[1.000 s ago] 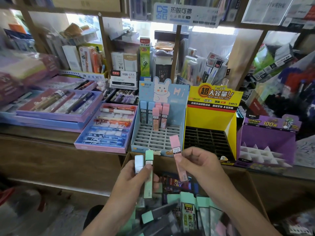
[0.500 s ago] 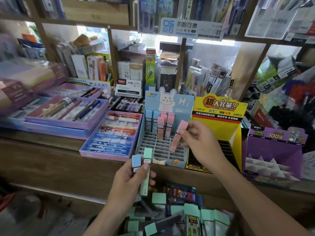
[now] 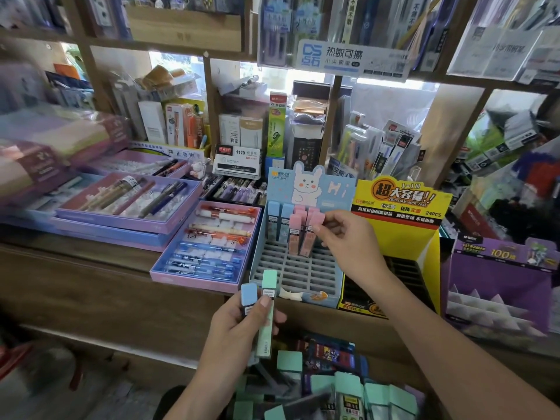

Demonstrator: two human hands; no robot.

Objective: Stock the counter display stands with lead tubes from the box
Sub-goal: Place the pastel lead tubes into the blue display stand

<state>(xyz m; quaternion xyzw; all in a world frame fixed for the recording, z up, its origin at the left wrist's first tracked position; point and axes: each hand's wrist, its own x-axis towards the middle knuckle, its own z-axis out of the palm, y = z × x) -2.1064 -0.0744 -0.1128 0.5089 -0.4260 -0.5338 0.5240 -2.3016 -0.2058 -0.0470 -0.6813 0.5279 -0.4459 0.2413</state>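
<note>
A light blue display stand with a rabbit picture and a grid of slots stands on the counter. Blue and pink lead tubes stand in its back rows. My right hand pinches the cap of a pink lead tube that stands upright among those pink tubes. My left hand holds a green lead tube and a blue lead tube upright below the stand's front edge. The box at the bottom holds several green-capped tubes.
A yellow display stand and a purple stand with white dividers sit to the right. Purple and pink pen trays lie to the left on the wooden counter. Packed shelves rise behind.
My right hand carried the pink tube up from above the box and into the back rows of the blue stand, turning it upright. My left hand stayed with its two tubes.
</note>
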